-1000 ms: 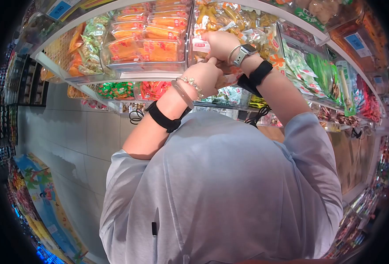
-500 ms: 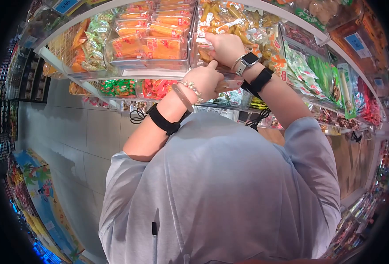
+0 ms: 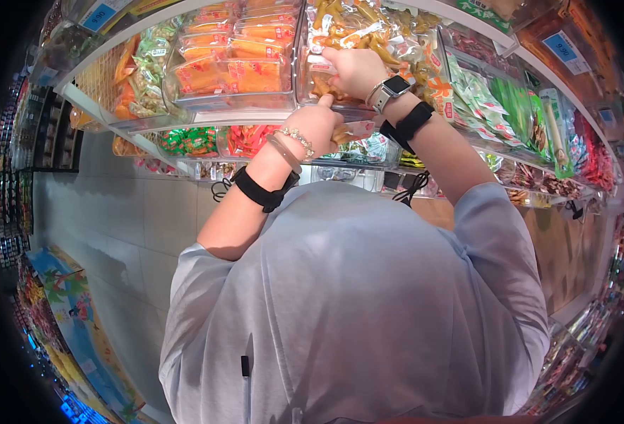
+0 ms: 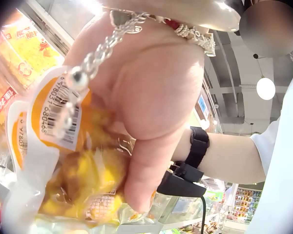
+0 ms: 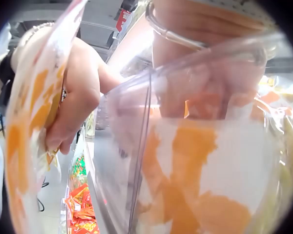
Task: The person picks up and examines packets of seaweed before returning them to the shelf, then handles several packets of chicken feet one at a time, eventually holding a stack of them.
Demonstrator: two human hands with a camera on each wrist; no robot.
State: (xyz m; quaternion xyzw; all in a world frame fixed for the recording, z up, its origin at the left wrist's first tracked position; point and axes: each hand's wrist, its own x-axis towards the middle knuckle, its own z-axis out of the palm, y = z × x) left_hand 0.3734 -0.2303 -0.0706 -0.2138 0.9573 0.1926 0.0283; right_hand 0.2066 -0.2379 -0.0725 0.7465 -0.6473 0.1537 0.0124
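In the left wrist view my left hand (image 4: pixel 146 97) grips clear bags of yellow-brown food (image 4: pixel 83 180), with barcode labels on white and orange tops. In the head view this hand (image 3: pixel 310 131) is just in front of the shelf edge, thumb pointing up. My right hand (image 3: pixel 358 71) reaches into the clear bin of yellowish bags (image 3: pixel 368 28), its fingers on a packet at the bin's front left. Through the bin's clear wall (image 5: pixel 122 146) in the right wrist view, an orange and white packet (image 5: pixel 195 195) shows below the right hand (image 5: pixel 200 92); its fingertips are partly hidden.
Left of the bin stands another with orange packets (image 3: pixel 255 74). Green and white packets (image 3: pixel 481 106) fill bins on the right. A lower shelf holds red packets (image 3: pixel 245 141). Grey floor (image 3: pixel 121 212) lies to the left, with a colourful display box (image 3: pixel 79 311).
My left hand has drawn slightly left and away from my right hand, and the bag in it shows more. The right hand remains at the bin's front with small shifts.
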